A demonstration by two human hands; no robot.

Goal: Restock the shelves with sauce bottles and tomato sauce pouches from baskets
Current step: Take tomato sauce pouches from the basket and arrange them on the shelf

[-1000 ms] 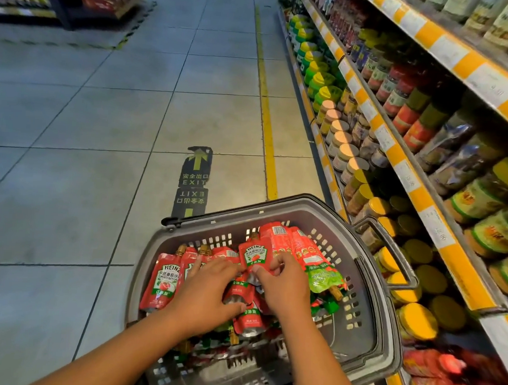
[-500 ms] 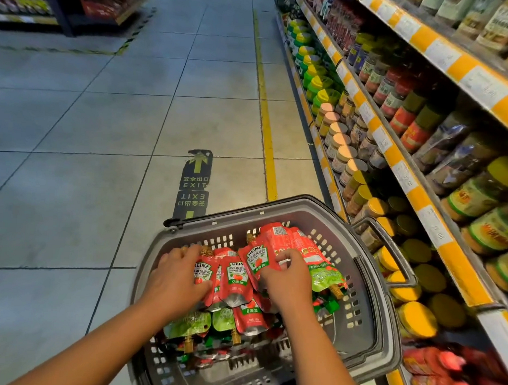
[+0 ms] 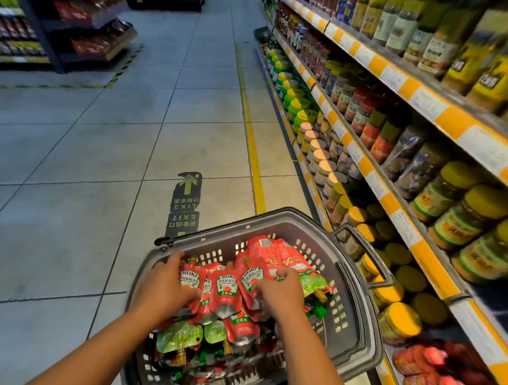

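Note:
A grey plastic basket [image 3: 292,223] sits on the floor beside the shelves, filled with red tomato sauce pouches [image 3: 225,288] and some green-labelled pouches [image 3: 180,338]. My left hand [image 3: 165,287] grips the left side of a bunch of upright red pouches. My right hand [image 3: 280,293] grips the right side of the same bunch, fingers curled over the pouch tops. More red pouches [image 3: 273,252] lean against the basket's far wall. A few red pouches [image 3: 426,369] lie on the lowest shelf at the bottom right.
Shelves with orange price strips [image 3: 393,199] run along the right, packed with yellow-lidded jars [image 3: 402,318] and bottles. The basket's handle [image 3: 361,251] hangs toward the shelf. Tiled floor with a yellow line [image 3: 250,127] and an exit sticker [image 3: 184,203] lies left. Another rack [image 3: 64,35] stands far left.
My left hand moved left and gathered the red pouches upright against my right hand. The camera tilted up, showing more of the aisle and upper shelves.

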